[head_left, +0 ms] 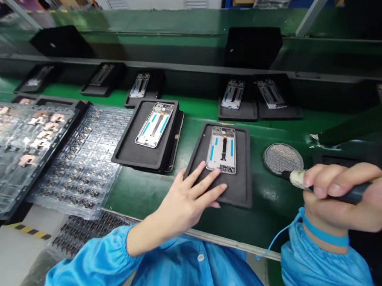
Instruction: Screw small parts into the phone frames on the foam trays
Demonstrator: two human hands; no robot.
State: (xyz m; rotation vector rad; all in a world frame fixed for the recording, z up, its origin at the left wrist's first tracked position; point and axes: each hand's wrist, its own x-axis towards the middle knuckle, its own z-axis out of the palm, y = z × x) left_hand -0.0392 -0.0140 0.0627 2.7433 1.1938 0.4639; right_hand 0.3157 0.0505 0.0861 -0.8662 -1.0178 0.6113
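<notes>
My left hand (194, 193) lies with fingers spread on a black foam tray (240, 188). Its fingertips are at the lower edge of a silver phone frame (216, 147) with blue strips and a dark cable down the middle. In my right hand (341, 192) is an electric screwdriver (297, 178), fingers wrapped round its dark handle. The screwdriver's black nose points left and overlaps the near rim of a round dish (283, 158) with a grey, dotted surface. A blue band circles my right wrist.
To the left, a second phone frame (155, 125) lies on stacked black trays (125, 153). Clear plastic trays of small parts (77, 174) stand beyond it. More trayed phone frames (233, 93) line the green belt (193, 106) behind. A dark post (359, 117) slants at right.
</notes>
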